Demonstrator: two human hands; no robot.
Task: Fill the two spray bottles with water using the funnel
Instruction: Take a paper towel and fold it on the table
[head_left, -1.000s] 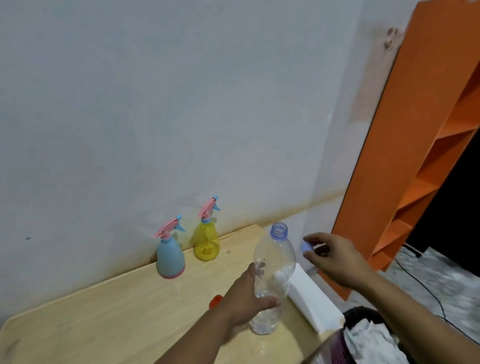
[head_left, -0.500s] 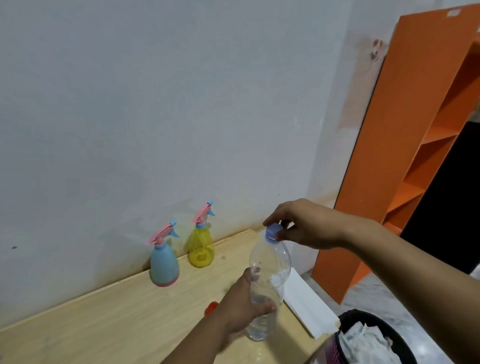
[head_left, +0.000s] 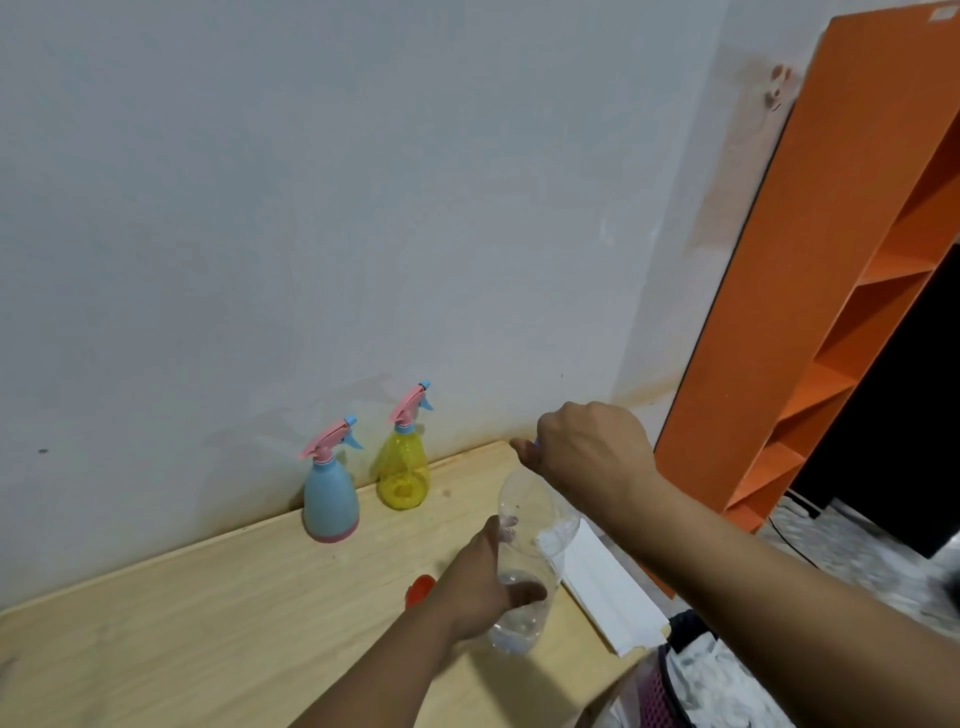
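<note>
A blue spray bottle (head_left: 331, 499) and a yellow spray bottle (head_left: 403, 467), both with pink trigger heads on, stand by the wall on the wooden table (head_left: 182, 623). My left hand (head_left: 483, 587) grips a clear plastic water bottle (head_left: 530, 525) upright on the table, with a little water at its bottom. My right hand (head_left: 587, 447) is closed over the bottle's blue cap on the neck. A red-orange object (head_left: 418, 590), possibly the funnel, lies mostly hidden behind my left hand.
An orange shelf unit (head_left: 810, 312) stands to the right of the table. A white strip (head_left: 608, 592) runs along the table's right edge. A black bin (head_left: 685, 675) holding crumpled white material sits below at the lower right. The grey wall backs the table.
My right hand carried the blue cap from beside the bottle onto its neck and now covers it. My left hand kept hold of the bottle.
</note>
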